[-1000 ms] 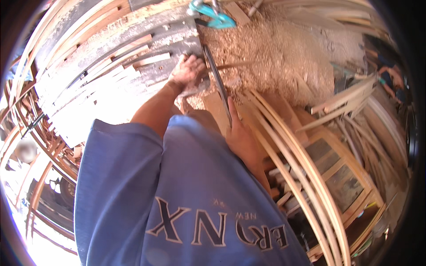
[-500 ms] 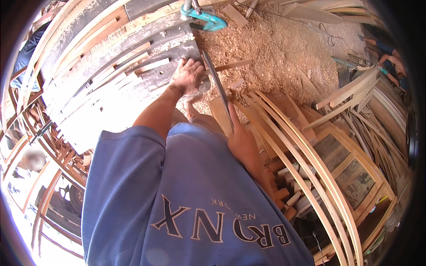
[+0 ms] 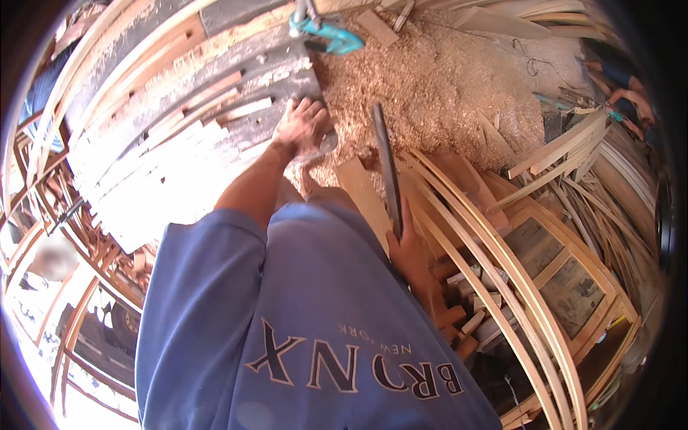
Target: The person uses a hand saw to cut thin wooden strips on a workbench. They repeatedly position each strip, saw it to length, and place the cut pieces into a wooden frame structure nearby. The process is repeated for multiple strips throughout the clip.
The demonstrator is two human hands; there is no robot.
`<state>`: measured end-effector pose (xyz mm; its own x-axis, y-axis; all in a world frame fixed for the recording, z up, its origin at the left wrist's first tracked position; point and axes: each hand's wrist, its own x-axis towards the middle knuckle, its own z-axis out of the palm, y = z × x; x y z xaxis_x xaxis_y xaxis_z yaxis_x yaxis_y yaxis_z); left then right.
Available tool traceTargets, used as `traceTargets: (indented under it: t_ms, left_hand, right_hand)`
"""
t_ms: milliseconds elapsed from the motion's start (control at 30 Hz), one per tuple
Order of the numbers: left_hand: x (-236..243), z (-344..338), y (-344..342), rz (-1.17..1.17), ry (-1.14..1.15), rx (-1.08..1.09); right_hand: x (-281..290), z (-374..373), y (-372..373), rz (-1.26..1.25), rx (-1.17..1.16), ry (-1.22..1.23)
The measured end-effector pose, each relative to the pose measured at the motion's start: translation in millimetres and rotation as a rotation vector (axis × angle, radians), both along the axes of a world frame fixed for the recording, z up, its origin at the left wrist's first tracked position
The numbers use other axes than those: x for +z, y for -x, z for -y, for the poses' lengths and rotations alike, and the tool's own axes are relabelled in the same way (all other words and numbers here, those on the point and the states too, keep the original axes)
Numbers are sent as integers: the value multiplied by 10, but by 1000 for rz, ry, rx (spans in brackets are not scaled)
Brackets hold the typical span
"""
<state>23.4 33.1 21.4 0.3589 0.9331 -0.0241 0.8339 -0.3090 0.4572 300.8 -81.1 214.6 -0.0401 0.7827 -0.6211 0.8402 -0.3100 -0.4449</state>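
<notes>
My left hand (image 3: 302,127) is closed, knuckles up, at the right end of the grey workbench (image 3: 292,75). Whatever lies under its curled fingers is hidden. To the right, away from the bench, my right hand (image 3: 405,240) grips the lower end of a long, narrow, dark blade-like bar (image 3: 387,161). The bar points up and slightly left over the shavings; its exact kind is not clear. Several thin wooden strips (image 3: 244,110) lie on the bench left of my left hand.
A teal clamp-like metal tool (image 3: 330,37) sits at the bench's far edge. Wood shavings (image 3: 444,86) cover the floor. Long curved strips (image 3: 494,251) and a framed wooden panel (image 3: 566,269) stand at right. Another person's arm (image 3: 634,100) shows at far right.
My right hand has drawn the dark bar right and back, away from my left hand. The thin wooden strip that stuck out right of my left hand is no longer visible there.
</notes>
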Motion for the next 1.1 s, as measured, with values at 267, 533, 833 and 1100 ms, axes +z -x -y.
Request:
traceTargets:
  t_ms: [267, 533, 833, 1100]
  left_hand:
    - [181, 35, -19, -205, 31, -129]
    - [441, 478, 91, 126, -105, 194]
    - [1442, 1902, 967, 533, -656, 1097]
    - [1410, 2830, 2028, 986, -756, 2047]
  right_hand:
    - [-608, 756, -650, 139, -548, 278]
    - [-1193, 814, -651, -117, -457, -137]
    - [-1108, -329, 25, -363, 459, -738]
    - [-1156, -1096, 1316, -323, 1199, -650]
